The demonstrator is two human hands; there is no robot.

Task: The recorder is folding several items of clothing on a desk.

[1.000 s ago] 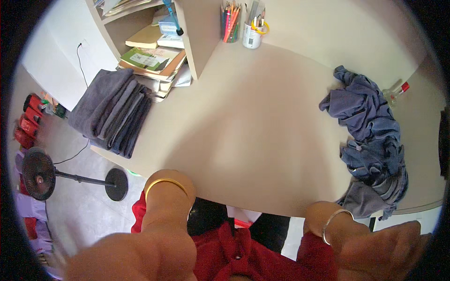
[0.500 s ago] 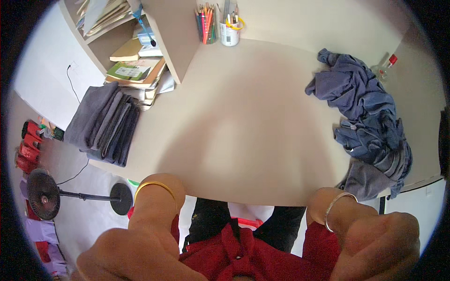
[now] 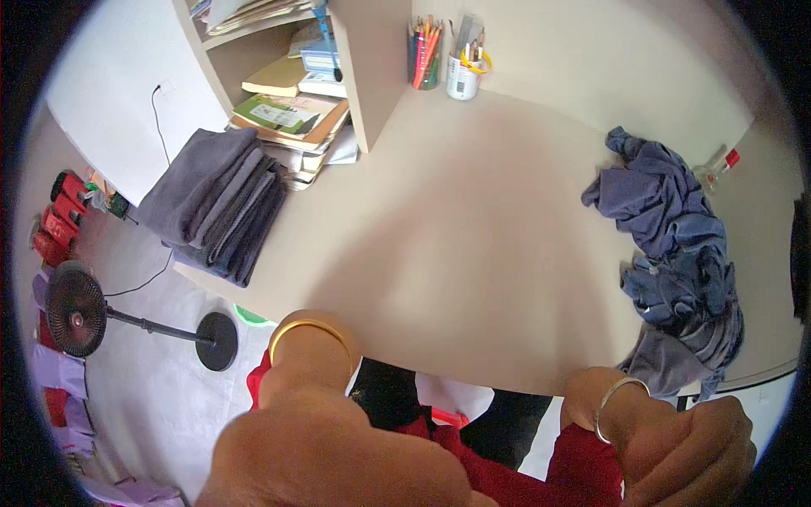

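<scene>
My left hand point(image 3: 329, 456), with a gold bangle on its wrist, is raised very close to the view at the lower edge. Its back shows, while most of its fingers are cut off or hidden. At the lower right my right hand point(image 3: 693, 448), wearing a silver bangle, has its fingers curled in; whatever they may hold is hidden. Neither hand touches the clothes. Rumpled blue-grey clothes point(image 3: 667, 211) lie along the right side of the beige desk point(image 3: 473, 228). A stack of folded dark grey cloths point(image 3: 224, 207) sits at the desk's left edge.
Behind the folded stack, a shelf unit point(image 3: 380, 68) holds books and papers point(image 3: 291, 114). Colored pencils point(image 3: 425, 51) and a white cup of pens point(image 3: 463, 80) stand at the back. A small red-capped bottle point(image 3: 718, 169) is at right. A black fan point(image 3: 78, 308) stands on the floor.
My left hand has moved right and further into view, while my right hand has shifted only slightly. The whole view has turned, so the desk and its things sit further right. The clothes look unchanged.
</scene>
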